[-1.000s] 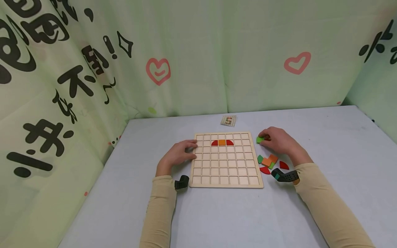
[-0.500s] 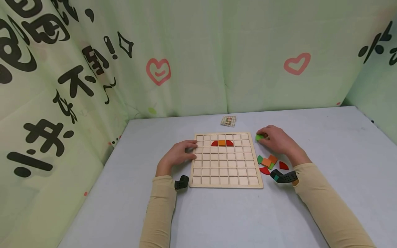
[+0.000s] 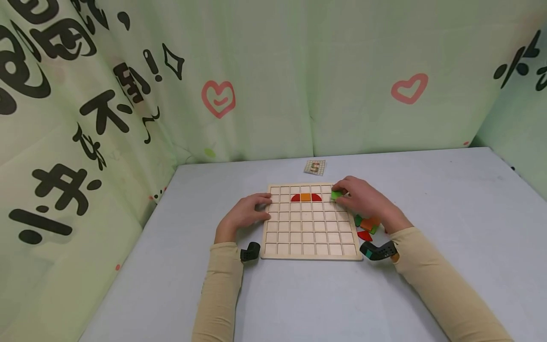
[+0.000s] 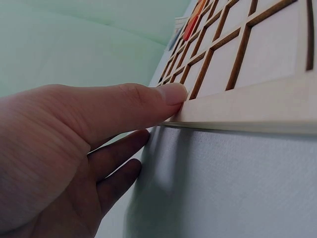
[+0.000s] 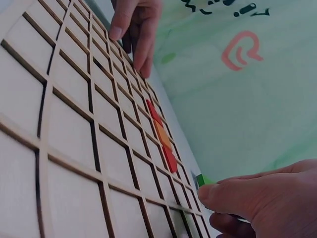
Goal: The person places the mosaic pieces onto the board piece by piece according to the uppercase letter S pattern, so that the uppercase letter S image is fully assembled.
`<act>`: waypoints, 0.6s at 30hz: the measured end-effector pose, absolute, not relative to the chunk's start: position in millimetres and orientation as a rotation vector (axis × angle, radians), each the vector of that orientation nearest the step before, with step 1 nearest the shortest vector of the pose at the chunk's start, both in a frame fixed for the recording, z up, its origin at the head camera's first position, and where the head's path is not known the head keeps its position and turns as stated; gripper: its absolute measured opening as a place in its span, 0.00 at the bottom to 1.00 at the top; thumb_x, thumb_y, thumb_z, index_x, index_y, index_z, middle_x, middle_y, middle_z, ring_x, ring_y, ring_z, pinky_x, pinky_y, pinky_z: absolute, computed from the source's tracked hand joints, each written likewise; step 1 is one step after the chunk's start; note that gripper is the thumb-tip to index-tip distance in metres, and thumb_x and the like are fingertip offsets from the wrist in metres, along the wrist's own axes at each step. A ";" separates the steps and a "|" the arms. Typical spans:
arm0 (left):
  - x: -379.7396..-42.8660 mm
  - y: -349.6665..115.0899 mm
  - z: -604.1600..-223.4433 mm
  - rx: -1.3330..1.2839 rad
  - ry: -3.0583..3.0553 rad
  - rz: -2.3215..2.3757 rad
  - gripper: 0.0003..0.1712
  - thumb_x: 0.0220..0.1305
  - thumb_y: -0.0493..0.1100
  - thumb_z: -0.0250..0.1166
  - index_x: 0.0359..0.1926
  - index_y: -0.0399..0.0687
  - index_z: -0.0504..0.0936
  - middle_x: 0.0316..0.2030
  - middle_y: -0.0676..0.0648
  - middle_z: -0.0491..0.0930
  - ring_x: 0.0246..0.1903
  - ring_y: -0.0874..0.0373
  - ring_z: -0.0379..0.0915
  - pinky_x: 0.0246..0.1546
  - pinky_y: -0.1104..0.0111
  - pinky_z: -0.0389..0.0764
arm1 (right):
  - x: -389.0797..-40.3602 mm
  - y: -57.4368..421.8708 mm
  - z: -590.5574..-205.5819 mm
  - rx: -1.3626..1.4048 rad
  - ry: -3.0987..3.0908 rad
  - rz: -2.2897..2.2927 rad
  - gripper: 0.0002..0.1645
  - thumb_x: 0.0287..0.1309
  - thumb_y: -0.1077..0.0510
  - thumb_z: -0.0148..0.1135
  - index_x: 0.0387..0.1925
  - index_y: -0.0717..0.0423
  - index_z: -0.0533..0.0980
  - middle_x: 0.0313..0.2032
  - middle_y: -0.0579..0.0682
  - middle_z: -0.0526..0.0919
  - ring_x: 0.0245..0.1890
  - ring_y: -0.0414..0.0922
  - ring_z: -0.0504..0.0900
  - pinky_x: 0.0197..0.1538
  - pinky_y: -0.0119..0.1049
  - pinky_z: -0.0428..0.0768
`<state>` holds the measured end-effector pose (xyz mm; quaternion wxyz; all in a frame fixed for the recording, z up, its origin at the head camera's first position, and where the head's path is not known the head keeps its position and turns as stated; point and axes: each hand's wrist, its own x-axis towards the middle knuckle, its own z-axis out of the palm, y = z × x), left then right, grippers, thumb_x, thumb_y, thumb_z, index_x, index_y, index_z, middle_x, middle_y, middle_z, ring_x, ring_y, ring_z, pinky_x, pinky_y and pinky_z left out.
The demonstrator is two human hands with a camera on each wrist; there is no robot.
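Note:
A square wooden grid board (image 3: 312, 259) lies on the white table. Two red curved pieces flank an orange square (image 3: 306, 197) in its second row from the top. My left hand (image 3: 242, 212) rests at the board's left edge; in the left wrist view the thumb (image 4: 171, 94) presses on the rim, the other fingers straight. With thumb and fingers my right hand (image 3: 363, 197) pinches a light green block (image 3: 335, 195) over the board's upper right cells. The right wrist view shows only a green corner of the block (image 5: 201, 180) past the thumb.
Right of the board lies a loose pile with orange pieces (image 3: 369, 223), green ones and a red curved piece (image 3: 364, 235), partly hidden by the right wrist. A small pattern card (image 3: 314, 167) lies behind the board. Green printed curtains (image 3: 273, 118) surround the table.
The right hand has carried the light green block leftward, from beside the board to over its upper right cells. The left hand and board have stayed put.

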<state>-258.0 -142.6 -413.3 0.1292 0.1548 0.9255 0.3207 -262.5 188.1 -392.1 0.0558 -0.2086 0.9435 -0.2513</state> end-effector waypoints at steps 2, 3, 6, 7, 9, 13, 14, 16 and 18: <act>-257.7 -142.9 -413.0 0.451 2.693 0.935 0.29 0.65 0.40 0.67 0.67 0.41 0.76 0.73 0.49 0.67 0.76 0.49 0.54 0.75 0.55 0.60 | -262.1 179.5 -392.6 -0.695 2.853 -0.747 0.20 0.67 0.61 0.60 0.57 0.67 0.78 0.50 0.60 0.80 0.50 0.54 0.79 0.58 0.53 0.79; -257.5 -143.0 -412.9 0.451 2.694 0.936 0.29 0.65 0.40 0.67 0.67 0.41 0.76 0.73 0.49 0.67 0.76 0.49 0.54 0.75 0.55 0.61 | -262.2 175.4 -393.4 -0.721 2.849 -0.740 0.19 0.67 0.60 0.61 0.56 0.66 0.79 0.50 0.59 0.80 0.49 0.53 0.79 0.57 0.52 0.80; -257.5 -142.8 -413.0 0.452 2.690 0.940 0.29 0.65 0.39 0.68 0.67 0.41 0.76 0.73 0.49 0.67 0.76 0.49 0.54 0.75 0.55 0.61 | -262.0 163.8 -395.1 -0.810 2.837 -0.705 0.18 0.66 0.60 0.63 0.54 0.65 0.80 0.47 0.58 0.81 0.46 0.51 0.78 0.53 0.48 0.80; -257.4 -142.7 -413.0 0.451 2.689 0.940 0.29 0.65 0.39 0.68 0.67 0.42 0.76 0.73 0.49 0.67 0.76 0.49 0.54 0.75 0.55 0.61 | -262.1 160.2 -395.9 -0.826 2.833 -0.697 0.18 0.66 0.60 0.63 0.54 0.64 0.80 0.47 0.57 0.81 0.45 0.50 0.78 0.52 0.47 0.81; -257.3 -142.5 -412.9 0.450 2.687 0.938 0.29 0.65 0.40 0.68 0.67 0.42 0.76 0.73 0.49 0.67 0.76 0.49 0.54 0.75 0.55 0.61 | -262.2 153.2 -397.0 -0.862 2.823 -0.688 0.18 0.65 0.60 0.64 0.53 0.65 0.80 0.47 0.57 0.82 0.44 0.49 0.78 0.50 0.46 0.81; -257.6 -142.8 -412.9 0.450 2.687 0.936 0.29 0.65 0.40 0.68 0.67 0.41 0.76 0.73 0.49 0.67 0.76 0.49 0.54 0.75 0.55 0.60 | -263.3 141.0 -399.2 -0.938 2.818 -0.668 0.16 0.64 0.61 0.65 0.51 0.65 0.81 0.46 0.57 0.82 0.43 0.48 0.78 0.49 0.45 0.81; -257.8 -142.9 -412.9 0.454 2.687 0.935 0.29 0.65 0.40 0.68 0.67 0.41 0.76 0.73 0.48 0.67 0.76 0.49 0.54 0.75 0.55 0.60 | -263.8 138.5 -399.8 -0.959 2.821 -0.660 0.16 0.64 0.61 0.65 0.50 0.65 0.81 0.45 0.56 0.82 0.42 0.48 0.78 0.48 0.44 0.81; -258.2 -143.2 -412.9 0.461 2.688 0.936 0.29 0.65 0.40 0.68 0.67 0.41 0.76 0.73 0.48 0.67 0.76 0.48 0.54 0.75 0.55 0.60 | -265.0 134.2 -400.8 -0.999 2.824 -0.655 0.14 0.63 0.62 0.65 0.48 0.64 0.81 0.42 0.55 0.82 0.40 0.47 0.77 0.47 0.43 0.80; -258.3 -143.5 -412.7 0.466 2.688 0.935 0.29 0.65 0.40 0.68 0.67 0.41 0.76 0.73 0.48 0.67 0.76 0.48 0.54 0.75 0.55 0.60 | -266.3 130.6 -401.8 -1.038 2.826 -0.646 0.13 0.62 0.62 0.65 0.47 0.64 0.81 0.40 0.54 0.82 0.38 0.47 0.76 0.45 0.42 0.79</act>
